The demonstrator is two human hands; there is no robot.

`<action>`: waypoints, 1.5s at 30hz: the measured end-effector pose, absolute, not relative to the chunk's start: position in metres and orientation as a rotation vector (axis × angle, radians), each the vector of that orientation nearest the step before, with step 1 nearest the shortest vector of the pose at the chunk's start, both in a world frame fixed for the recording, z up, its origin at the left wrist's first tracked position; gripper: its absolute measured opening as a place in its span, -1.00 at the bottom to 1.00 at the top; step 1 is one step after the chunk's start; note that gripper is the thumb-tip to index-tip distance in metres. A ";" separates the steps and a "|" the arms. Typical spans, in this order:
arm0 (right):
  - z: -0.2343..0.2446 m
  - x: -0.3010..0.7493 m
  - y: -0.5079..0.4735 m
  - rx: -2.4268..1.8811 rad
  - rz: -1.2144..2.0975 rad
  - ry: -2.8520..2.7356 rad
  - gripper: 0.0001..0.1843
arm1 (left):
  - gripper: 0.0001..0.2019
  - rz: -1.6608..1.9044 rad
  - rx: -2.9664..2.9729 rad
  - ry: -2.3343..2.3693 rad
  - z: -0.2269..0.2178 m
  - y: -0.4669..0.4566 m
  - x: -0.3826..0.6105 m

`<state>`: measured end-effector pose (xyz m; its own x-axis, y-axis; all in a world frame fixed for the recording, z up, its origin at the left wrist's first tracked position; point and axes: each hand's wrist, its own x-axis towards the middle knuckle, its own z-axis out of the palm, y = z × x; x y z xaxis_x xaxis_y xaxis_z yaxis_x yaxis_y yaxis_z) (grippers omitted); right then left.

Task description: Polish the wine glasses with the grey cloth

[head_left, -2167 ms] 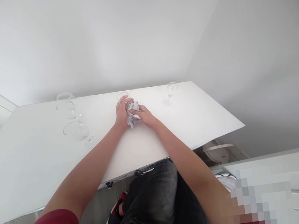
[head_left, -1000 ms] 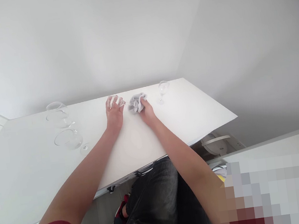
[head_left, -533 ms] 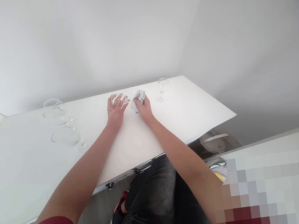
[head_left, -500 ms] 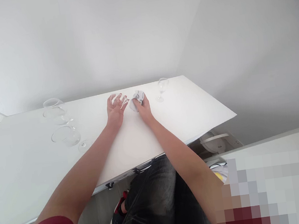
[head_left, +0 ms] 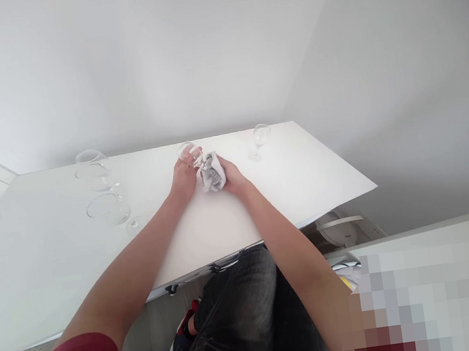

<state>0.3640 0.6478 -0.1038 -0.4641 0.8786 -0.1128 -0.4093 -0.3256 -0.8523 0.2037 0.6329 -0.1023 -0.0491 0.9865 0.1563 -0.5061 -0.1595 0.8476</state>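
Note:
Over the middle of the white table [head_left: 288, 186], my left hand [head_left: 184, 179] is closed round the bowl of a clear wine glass [head_left: 188, 153], tilted to the left. My right hand [head_left: 231, 177] grips a crumpled grey cloth [head_left: 210, 173] pressed against the lower part of that glass. Both hands sit close together, the cloth between them.
Three larger clear glasses stand at the left: two at the back [head_left: 90, 158] [head_left: 95, 177] and one nearer [head_left: 110, 209]. A small wine glass [head_left: 259, 137] stands to the right of my hands. Below the table's right edge sit a white appliance [head_left: 337, 230] and a white counter [head_left: 441, 234].
My left hand has closed round the glass bowl and tipped it more upright. My right hand has drawn the cloth back towards me and against the glass.

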 end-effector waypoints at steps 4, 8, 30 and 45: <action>-0.096 0.370 0.633 -0.552 2.116 -1.295 -0.35 | -0.34 1.346 0.887 0.741 -0.099 0.630 0.205; -0.101 0.365 0.636 -0.658 1.882 -1.315 -0.42 | -0.34 1.360 0.878 0.709 -0.102 0.632 0.209; -0.095 0.360 0.641 -0.664 1.649 -1.000 -0.43 | -0.31 1.449 1.170 0.961 -0.111 0.628 0.221; -0.100 0.354 0.649 -0.765 1.495 -0.758 -0.38 | -0.48 1.387 1.204 0.980 -0.114 0.626 0.224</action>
<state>0.3535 0.6491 -0.1005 -0.0498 0.9983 -0.0308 -0.5651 -0.0536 -0.8233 0.2240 0.6258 -0.1142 0.0086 0.9865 0.1635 -0.1753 -0.1595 0.9715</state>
